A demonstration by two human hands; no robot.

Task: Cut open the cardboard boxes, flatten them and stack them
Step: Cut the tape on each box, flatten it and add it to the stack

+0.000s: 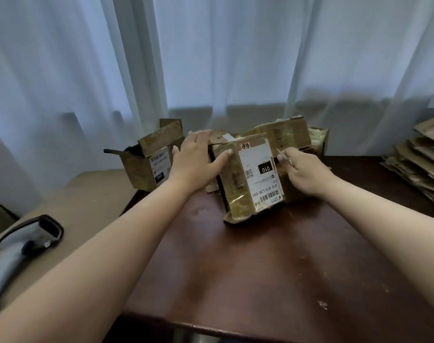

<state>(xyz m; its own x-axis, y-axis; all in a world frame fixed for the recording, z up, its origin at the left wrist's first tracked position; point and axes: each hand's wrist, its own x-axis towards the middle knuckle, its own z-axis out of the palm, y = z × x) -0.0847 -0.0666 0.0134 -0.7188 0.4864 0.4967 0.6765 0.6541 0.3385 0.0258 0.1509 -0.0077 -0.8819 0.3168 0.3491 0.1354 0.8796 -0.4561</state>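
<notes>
Near the far middle of the dark tabletop, a taped cardboard box with a white label. Left hand flat on its upper left side, fingers straight, gripping nothing. Right hand curled around a thin blade-like tool at the right edge of the box; exact tool hard to tell.

Probably light and empty, walls stiff but easy to dent, glossy tape slippery under fingers. Better to hold at bare cardboard edges and corners, away from the cutting line.

Count: one box in hand, at least one more behind, one open box at left, one stack of flattened boxes far right. One scanner on the left side.
</notes>
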